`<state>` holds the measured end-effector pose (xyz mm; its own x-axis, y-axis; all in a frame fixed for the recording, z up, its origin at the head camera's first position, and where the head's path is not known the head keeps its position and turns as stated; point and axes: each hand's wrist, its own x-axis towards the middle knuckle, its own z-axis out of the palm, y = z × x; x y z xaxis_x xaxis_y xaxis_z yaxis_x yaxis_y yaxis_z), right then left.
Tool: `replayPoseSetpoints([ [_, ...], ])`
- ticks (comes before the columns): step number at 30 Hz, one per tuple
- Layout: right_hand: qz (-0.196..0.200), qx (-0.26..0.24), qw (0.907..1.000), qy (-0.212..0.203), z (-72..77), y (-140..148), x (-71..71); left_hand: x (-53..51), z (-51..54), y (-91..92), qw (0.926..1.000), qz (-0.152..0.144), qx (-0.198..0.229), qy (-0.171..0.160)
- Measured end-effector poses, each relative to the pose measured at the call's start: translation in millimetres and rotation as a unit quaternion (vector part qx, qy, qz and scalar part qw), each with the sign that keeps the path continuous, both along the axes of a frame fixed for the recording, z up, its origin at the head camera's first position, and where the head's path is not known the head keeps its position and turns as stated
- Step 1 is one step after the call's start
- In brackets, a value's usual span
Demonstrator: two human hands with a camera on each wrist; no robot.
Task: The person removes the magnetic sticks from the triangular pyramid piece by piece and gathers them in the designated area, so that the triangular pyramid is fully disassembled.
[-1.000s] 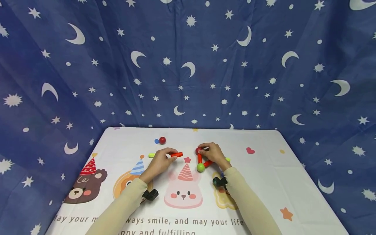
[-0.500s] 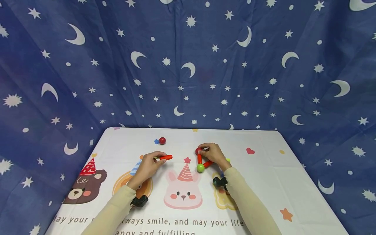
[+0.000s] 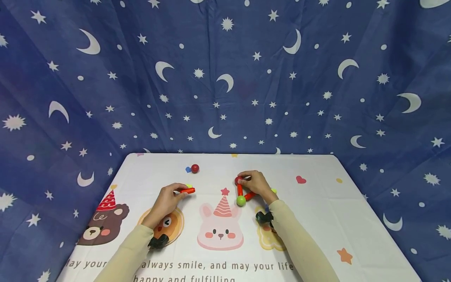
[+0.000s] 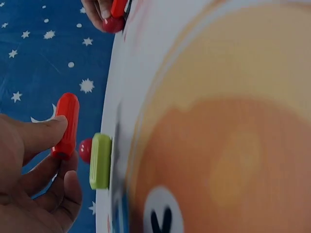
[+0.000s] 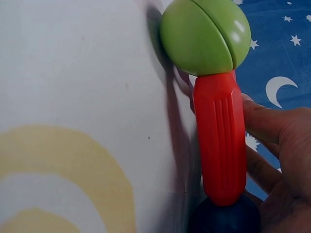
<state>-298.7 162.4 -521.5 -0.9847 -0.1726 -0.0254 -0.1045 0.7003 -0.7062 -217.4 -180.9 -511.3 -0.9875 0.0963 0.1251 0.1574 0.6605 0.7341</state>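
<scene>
My left hand (image 3: pixel 165 201) pinches a red stick (image 3: pixel 188 190) between thumb and fingers; the left wrist view shows the same red stick (image 4: pixel 66 125) upright in the grip. Just behind it lies a lime-green stick (image 4: pixel 100 161). My right hand (image 3: pixel 257 184) grips a red ball (image 3: pixel 237 180), joined to a red stick (image 3: pixel 240 190) that runs to a green ball (image 3: pixel 241 201). From the green ball a second red stick (image 3: pixel 249 196) goes towards a dark blue ball (image 5: pixel 224 216), seen in the right wrist view.
A loose red ball (image 3: pixel 195 168) lies at the back left of the white tablecloth (image 3: pixel 299 219), which has printed cartoon animals and lettering. Behind the table hangs a blue curtain (image 3: pixel 197 129). Part of a green piece (image 3: pixel 273 190) shows beside my right wrist.
My left hand has moved left and slightly towards me with the red stick, and is now beside the lime-green stick. My right hand keeps its place on the red ball.
</scene>
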Motion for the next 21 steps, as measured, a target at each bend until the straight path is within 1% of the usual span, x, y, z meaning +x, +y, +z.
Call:
replayPoseSetpoints([
  [5, 0.000, -0.001, 1.0000, -0.002, -0.7, 0.7, -1.1, -3.0, -4.4, -8.8, 0.9998, 0.002, -0.018, -0.003],
  [9, -0.001, -0.001, 1.0000, -0.003, -0.7, 0.6, -2.4, -7.0, -7.5, -13.4, 0.9994, 0.000, -0.036, 0.005],
  [18, 0.003, -0.002, 1.0000, -0.007, -0.3, 1.0, -1.6, -10.2, -13.3, -16.6, 0.9974, 0.001, -0.071, 0.008],
  [21, 0.002, -0.001, 1.0000, -0.005, -0.1, 1.3, -1.3, -12.1, -14.1, -16.0, 0.9966, 0.002, -0.080, 0.018],
])
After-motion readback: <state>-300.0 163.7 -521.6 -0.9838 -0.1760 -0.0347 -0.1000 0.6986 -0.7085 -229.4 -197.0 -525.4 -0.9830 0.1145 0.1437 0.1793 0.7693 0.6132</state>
